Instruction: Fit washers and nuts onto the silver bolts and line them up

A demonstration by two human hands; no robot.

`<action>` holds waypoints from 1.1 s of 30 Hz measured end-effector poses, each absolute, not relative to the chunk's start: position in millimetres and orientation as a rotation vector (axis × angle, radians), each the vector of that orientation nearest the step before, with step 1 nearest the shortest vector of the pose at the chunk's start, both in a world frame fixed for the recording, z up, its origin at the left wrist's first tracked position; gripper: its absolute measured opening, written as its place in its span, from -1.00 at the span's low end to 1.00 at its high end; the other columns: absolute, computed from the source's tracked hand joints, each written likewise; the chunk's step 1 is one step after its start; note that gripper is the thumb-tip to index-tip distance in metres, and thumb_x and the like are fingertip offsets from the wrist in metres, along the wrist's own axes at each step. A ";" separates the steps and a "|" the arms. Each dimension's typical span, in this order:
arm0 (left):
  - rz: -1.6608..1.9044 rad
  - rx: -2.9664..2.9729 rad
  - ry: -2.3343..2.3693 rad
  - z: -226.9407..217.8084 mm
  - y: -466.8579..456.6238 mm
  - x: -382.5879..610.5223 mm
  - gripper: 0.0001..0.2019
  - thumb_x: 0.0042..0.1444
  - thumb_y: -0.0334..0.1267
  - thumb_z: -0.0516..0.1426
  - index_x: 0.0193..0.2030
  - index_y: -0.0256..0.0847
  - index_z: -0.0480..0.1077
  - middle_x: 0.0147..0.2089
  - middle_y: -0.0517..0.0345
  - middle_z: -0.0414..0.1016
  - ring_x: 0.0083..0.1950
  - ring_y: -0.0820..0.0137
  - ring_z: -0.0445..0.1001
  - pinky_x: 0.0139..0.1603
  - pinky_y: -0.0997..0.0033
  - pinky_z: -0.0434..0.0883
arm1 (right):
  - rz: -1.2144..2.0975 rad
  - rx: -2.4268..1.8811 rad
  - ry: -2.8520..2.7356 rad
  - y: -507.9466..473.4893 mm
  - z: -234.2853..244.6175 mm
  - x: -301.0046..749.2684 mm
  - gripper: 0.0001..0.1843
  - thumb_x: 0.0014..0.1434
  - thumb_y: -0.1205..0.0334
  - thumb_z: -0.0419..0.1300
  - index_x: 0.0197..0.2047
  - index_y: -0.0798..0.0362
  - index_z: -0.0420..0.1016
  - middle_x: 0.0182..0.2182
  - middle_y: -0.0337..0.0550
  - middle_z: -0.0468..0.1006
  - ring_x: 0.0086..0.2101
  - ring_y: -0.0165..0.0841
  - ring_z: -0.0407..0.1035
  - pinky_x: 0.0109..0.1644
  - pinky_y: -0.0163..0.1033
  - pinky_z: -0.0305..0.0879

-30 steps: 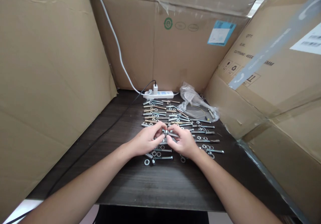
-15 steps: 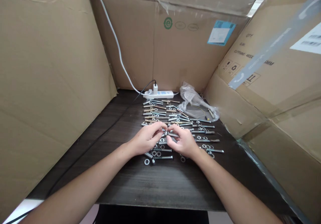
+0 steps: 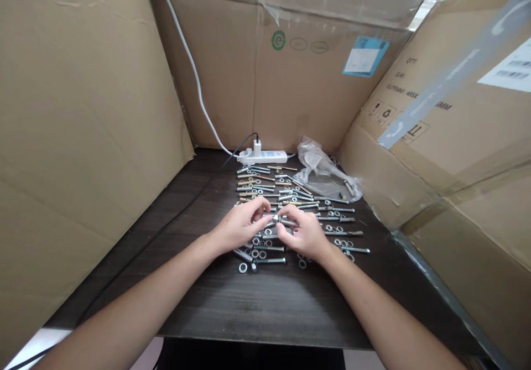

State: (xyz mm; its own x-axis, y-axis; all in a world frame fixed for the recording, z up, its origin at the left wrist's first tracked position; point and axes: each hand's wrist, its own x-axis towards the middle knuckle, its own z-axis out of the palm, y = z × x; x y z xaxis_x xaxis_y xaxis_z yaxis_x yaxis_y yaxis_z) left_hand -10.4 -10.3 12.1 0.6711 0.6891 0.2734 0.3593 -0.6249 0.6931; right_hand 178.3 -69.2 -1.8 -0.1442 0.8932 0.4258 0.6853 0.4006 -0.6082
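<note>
My right hand (image 3: pixel 305 232) is closed around an expansion bolt (image 3: pixel 289 223) that lies roughly level between thumb and fingers. A hex nut (image 3: pixel 276 219) sits at the bolt's left end, in front of the fingertips. Beside it, my left hand (image 3: pixel 240 226) has its thumb tip at the nut, while the index finger is curled up and apart from the thumb. Rows of bolts lie under and around both hands, with several loose washers (image 3: pixel 243 267) and nuts among them. Part of the rows is hidden beneath my hands.
At the back of the dark table (image 3: pixel 265 309) are a white power strip (image 3: pixel 269 156) and a clear plastic bag (image 3: pixel 319 162). A black cable (image 3: pixel 166 226) crosses the left side. Cardboard walls (image 3: pixel 232 66) enclose the back and both sides.
My left index finger has lifted away from the nut and spread from the thumb, so the nut shows more. The right hand stays in place with the bolt.
</note>
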 end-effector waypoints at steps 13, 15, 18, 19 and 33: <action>0.603 2.403 0.716 13.3 -7.4 -11.6 -0.77 0.26 -0.20 -0.03 -0.33 -0.21 0.38 -0.40 0.24 0.39 -0.39 0.49 0.31 -0.36 0.49 0.20 | 0.352 -1.355 -1.908 -69.9 -1.9 178.0 -0.85 0.05 0.20 0.15 -0.28 0.04 0.39 -0.62 -0.34 0.35 -0.64 -0.50 0.22 -0.54 -0.42 0.14; 0.646 2.404 0.768 14.5 -7.3 -12.6 -0.79 0.23 -0.16 0.01 -0.30 -0.21 0.38 -0.42 0.25 0.36 -0.40 0.49 0.29 -0.38 0.50 0.19 | 0.351 -1.360 -1.903 -69.7 -2.0 178.2 -0.85 0.04 0.20 0.15 -0.28 0.04 0.40 -0.61 -0.34 0.35 -0.64 -0.51 0.22 -0.54 -0.41 0.14; 0.758 2.406 0.747 16.4 -8.1 -14.1 -0.81 0.21 -0.16 0.04 -0.15 -0.19 0.39 -0.35 0.21 0.35 -0.34 0.47 0.30 -0.33 0.50 0.23 | 0.350 -1.351 -1.897 -69.5 -2.5 178.1 -0.84 0.03 0.20 0.16 -0.28 0.04 0.40 -0.61 -0.35 0.36 -0.65 -0.51 0.22 -0.54 -0.41 0.13; 0.771 2.417 0.704 16.9 -8.4 -14.4 -0.81 0.22 -0.19 0.02 -0.12 -0.18 0.39 -0.31 0.18 0.36 -0.30 0.46 0.32 -0.29 0.49 0.25 | 0.347 -1.347 -1.898 -69.4 -2.6 178.0 -0.84 0.04 0.20 0.15 -0.28 0.04 0.40 -0.62 -0.35 0.36 -0.65 -0.51 0.21 -0.54 -0.41 0.13; 0.602 2.424 0.703 15.6 -8.8 -12.2 -0.83 0.23 -0.23 -0.01 -0.19 -0.19 0.39 -0.42 0.26 0.39 -0.43 0.50 0.31 -0.40 0.54 0.19 | 0.345 -1.367 -1.921 -70.0 -0.8 177.5 -0.83 0.03 0.18 0.16 -0.29 0.04 0.43 -0.57 -0.30 0.44 -0.65 -0.51 0.21 -0.55 -0.41 0.14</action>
